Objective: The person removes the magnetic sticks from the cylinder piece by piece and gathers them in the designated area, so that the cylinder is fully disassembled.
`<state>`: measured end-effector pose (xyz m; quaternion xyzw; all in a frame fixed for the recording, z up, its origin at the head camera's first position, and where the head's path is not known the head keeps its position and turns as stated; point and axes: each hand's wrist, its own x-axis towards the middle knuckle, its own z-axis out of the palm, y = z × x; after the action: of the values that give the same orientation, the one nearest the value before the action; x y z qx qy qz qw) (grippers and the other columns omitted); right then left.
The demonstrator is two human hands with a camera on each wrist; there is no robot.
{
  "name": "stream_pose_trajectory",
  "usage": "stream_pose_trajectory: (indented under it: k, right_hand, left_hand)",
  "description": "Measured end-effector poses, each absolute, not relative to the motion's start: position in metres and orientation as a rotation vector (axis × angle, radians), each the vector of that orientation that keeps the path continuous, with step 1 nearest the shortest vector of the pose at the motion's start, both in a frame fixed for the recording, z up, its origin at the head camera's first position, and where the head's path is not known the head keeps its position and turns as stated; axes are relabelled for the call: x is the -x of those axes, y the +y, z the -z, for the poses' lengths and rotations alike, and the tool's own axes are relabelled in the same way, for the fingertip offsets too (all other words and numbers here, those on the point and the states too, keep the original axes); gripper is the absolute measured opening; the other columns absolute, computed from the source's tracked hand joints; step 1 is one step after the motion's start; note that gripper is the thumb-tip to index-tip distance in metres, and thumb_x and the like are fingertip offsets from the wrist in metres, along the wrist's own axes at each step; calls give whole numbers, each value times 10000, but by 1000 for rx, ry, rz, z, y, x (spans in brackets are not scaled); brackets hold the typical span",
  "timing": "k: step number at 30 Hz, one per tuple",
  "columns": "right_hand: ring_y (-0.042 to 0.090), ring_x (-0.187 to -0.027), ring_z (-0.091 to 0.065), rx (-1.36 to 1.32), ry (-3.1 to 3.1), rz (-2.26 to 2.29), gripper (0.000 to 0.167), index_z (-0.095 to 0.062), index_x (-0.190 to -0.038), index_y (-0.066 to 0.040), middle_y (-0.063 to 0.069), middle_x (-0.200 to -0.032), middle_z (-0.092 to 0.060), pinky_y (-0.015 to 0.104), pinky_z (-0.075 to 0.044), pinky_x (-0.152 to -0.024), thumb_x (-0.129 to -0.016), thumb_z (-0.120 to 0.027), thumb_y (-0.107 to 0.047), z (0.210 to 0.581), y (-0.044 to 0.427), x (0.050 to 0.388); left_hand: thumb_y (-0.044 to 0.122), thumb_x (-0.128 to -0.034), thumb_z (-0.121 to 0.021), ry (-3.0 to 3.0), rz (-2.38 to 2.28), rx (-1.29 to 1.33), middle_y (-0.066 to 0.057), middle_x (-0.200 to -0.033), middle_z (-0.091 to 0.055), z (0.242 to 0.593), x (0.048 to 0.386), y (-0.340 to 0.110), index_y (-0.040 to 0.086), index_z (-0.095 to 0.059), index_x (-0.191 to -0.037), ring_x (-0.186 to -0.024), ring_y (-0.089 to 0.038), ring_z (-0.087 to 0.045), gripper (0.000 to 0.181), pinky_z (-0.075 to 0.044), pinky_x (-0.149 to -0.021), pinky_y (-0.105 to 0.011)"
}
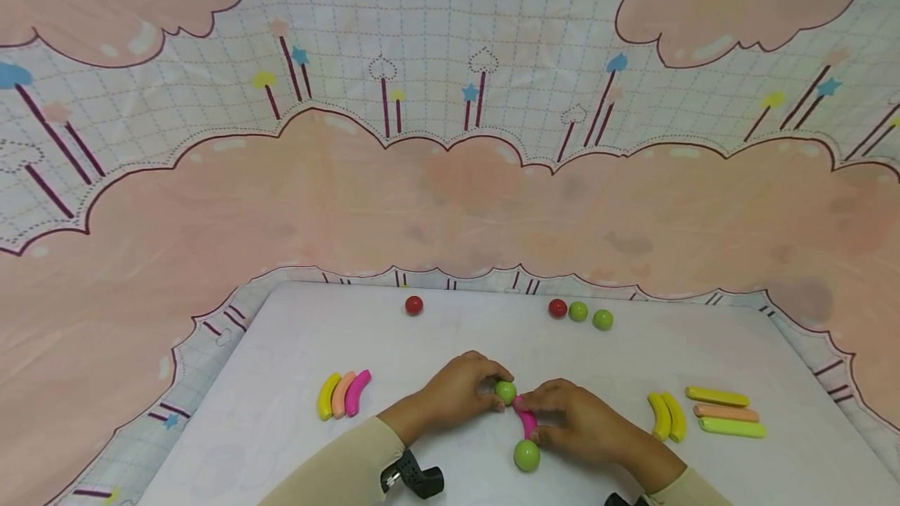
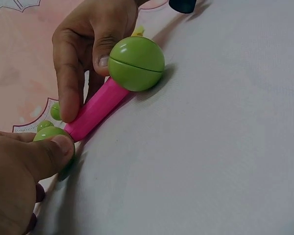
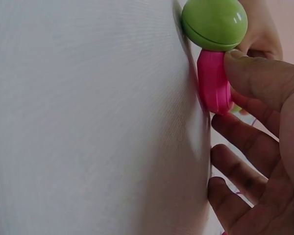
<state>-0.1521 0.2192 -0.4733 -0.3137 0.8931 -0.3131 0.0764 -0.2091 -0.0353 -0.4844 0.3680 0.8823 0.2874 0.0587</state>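
Note:
A curved magenta rod (image 1: 525,420) lies between two green balls on the white table. My left hand (image 1: 460,390) pinches the ball (image 1: 505,391) at its far end; the left wrist view shows the thumb pressed on that ball (image 2: 49,133). My right hand (image 1: 580,420) holds the rod, one finger near its far end and the thumb beside the nearer green ball (image 1: 526,455). In the right wrist view, that thumb sits where ball (image 3: 214,22) and rod (image 3: 213,81) meet, while the other fingers spread loosely. Both balls touch or nearly touch the rod's ends.
Curved yellow, orange and magenta rods (image 1: 358,393) lie at left. Two curved yellow rods (image 1: 676,416) and straight yellow, orange and green rods (image 1: 731,427) lie at right. Along the back are a red ball (image 1: 414,305), another red ball (image 1: 558,308) and two green balls (image 1: 602,319).

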Motion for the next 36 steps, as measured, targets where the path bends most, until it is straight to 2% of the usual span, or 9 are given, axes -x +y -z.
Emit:
stream_pose_trajectory:
  k: [8, 16, 21, 28, 36]
  right_hand:
    - [133, -1156, -566, 952, 2682, 898, 420, -721, -1311, -201, -154, -1253, -671, 402, -502, -1005, -915, -788, -326, 472, 217, 154]
    - [127, -1130, -561, 908, 2673, 886, 425, -726, -1306, -213, -158, -1226, -665, 374, -516, -979, -913, -787, -363, 470, 216, 154]
    - [139, -1140, -557, 894, 2667, 900, 430, -722, -1311, -225, -149, -1235, -661, 377, -514, -985, -916, -780, -384, 470, 216, 153]
    - [125, -1152, -551, 838, 2659, 884, 431, -719, -1315, -252, -184, -1240, -651, 383, -508, -999, -911, -783, -390, 471, 216, 154]
    - [128, -1158, -543, 804, 2656, 884, 426, -722, -1310, -272, -197, -1239, -645, 389, -507, -1001, -907, -785, -397, 471, 215, 154]
  left_hand:
    - [293, -914, -793, 2663, -935, -1082, 159, -1143, -662, 488, 212, -40, 213, -716, -1223, -1119, -46, -566, 329, -467, -1013, -301]
    - [261, -932, -779, 2622, -1248, -811, 138, -1062, -680, 488, 221, -56, 190, -693, -1260, -944, -68, -615, 346, -534, -861, -299]
    - [256, -923, -785, 2621, -1330, -738, 142, -1079, -677, 481, 224, -66, 191, -679, -1268, -981, -102, -616, 367, -534, -873, -306]
    - [214, -894, -805, 2686, -1396, -666, 78, -1071, -703, 468, 234, -80, 168, -692, -1211, -999, -191, -642, 339, -542, -855, -364]
    - [223, -878, -830, 2742, -1437, -548, 88, -1041, -700, 459, 244, -97, 182, -705, -1175, -1057, -193, -634, 324, -533, -866, -383]
